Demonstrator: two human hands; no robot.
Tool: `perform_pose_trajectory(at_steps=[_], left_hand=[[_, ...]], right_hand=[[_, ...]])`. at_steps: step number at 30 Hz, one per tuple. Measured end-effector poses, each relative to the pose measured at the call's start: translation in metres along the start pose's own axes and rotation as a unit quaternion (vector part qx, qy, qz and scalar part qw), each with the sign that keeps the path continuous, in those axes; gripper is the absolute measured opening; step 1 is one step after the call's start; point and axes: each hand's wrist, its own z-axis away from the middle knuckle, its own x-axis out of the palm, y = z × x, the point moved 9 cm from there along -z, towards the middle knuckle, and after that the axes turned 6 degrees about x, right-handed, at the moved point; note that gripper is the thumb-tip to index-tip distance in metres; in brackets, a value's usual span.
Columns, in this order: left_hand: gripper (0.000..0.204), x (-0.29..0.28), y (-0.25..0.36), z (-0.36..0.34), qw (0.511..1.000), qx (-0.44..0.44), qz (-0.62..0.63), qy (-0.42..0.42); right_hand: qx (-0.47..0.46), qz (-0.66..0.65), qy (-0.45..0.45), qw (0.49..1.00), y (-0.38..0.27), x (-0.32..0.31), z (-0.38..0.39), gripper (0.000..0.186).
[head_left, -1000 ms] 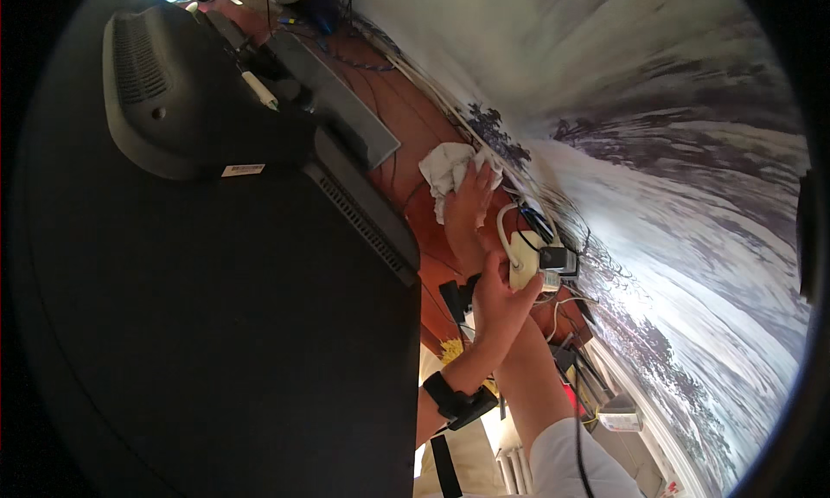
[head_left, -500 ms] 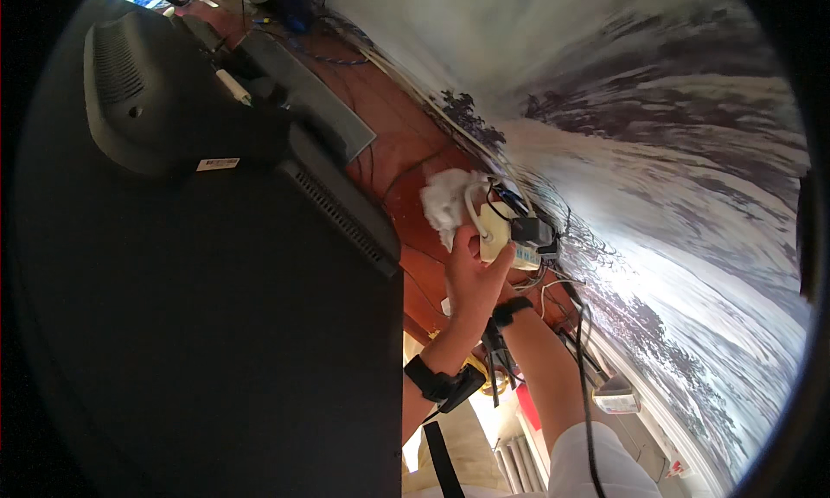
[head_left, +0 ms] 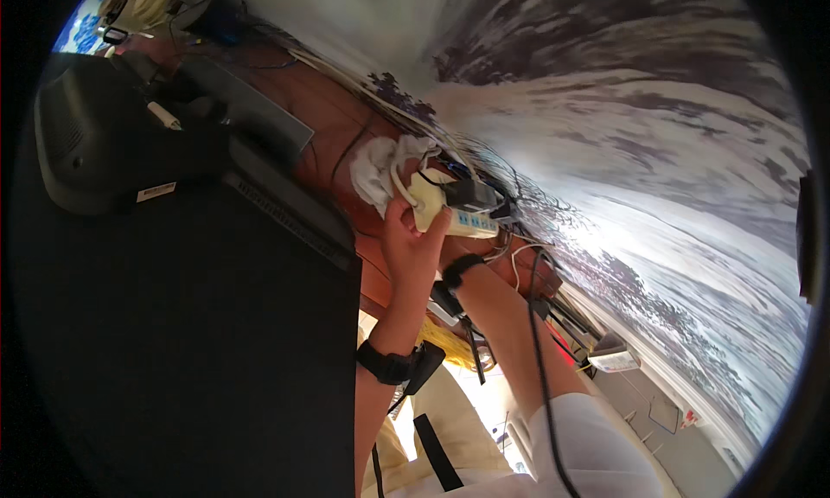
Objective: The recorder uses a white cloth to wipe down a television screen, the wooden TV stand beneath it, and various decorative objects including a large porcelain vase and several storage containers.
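Observation:
A cream power strip (head_left: pixel 474 223) with a row of blue-marked sockets is raised off the reddish-brown desk (head_left: pixel 333 122), close to the wall. My left hand (head_left: pixel 410 239) grips its near left end, thumb on one side and fingers curled on the other. A thick white cord (head_left: pixel 399 180) loops out of that end. On top of the strip sits a black power adapter (head_left: pixel 471 194). My right hand (head_left: pixel 451 249) reaches in under the strip; its fingers are hidden behind the strip and my left hand. A crumpled white cloth (head_left: pixel 370 171) lies just beyond my left fingers.
The back of a large black monitor (head_left: pixel 190 325) fills the left side. A patterned wall (head_left: pixel 622 152) rises on the right, with cables (head_left: pixel 354 85) along its foot. A black cable (head_left: pixel 543 368) hangs over my right forearm. Yellow strands (head_left: pixel 450 342) show below the desk edge.
The view has swung, so the desk, monitor and hands sit further left. The strip has turned to show more of its socket face. My left hand keeps its grip.

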Motion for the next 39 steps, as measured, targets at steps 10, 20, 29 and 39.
perform_pose_trajectory(at_steps=[10, 20, 29, 39], left_hand=[[0.033, -0.001, -0.026, -0.008, 0.999, -0.029, 0.043, 0.015], [0.036, 0.034, -0.05, -0.016, 0.998, -0.001, 0.018, -0.053], [0.037, -0.026, -0.047, -0.026, 0.976, 0.051, -0.189, 0.098], [0.062, -0.06, -0.087, -0.036, 0.935, -0.001, -0.344, 0.083]], right_hand=[[0.044, 0.927, 0.32, 0.192, -0.116, -0.066, 0.099, 0.033], [-0.186, 0.832, 0.188, 0.487, -0.076, -0.079, 0.043, 0.054], [-0.101, 0.507, 0.309, 0.798, 0.007, -0.06, 0.007, 0.053], [0.079, 0.777, 0.118, 0.613, 0.02, -0.093, 0.036, 0.061]])
